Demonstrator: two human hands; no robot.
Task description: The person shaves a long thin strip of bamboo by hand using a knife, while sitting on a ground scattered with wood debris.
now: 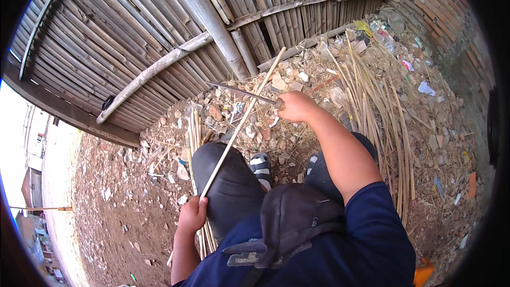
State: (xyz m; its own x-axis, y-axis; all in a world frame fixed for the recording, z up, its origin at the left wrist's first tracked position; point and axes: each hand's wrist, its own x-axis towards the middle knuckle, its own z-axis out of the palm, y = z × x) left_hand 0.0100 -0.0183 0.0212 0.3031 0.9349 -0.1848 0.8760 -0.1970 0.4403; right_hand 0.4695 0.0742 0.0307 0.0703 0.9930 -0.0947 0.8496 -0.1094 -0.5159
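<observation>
My left hand [192, 214] is closed around the lower end of a long pale bamboo strip [229, 143]. The strip slants up and away across my left knee, its far end near the bamboo wall. In my right hand [295, 106] is the handle of a knife [239, 91] with a long, narrow, dark blade. Its blade points left and crosses the strip in the upper part; whether the two touch I cannot tell. More thin strips [194, 130] lie beside my left leg, partly hidden by it.
A larger bundle of bamboo strips [372, 106] lies to my right. Ahead stands a bamboo slat wall [133, 37] with poles; a brick wall [430, 5] rises at right. Stones and litter cover the ground [122, 202]. My sandalled feet [260, 167] are between my knees.
</observation>
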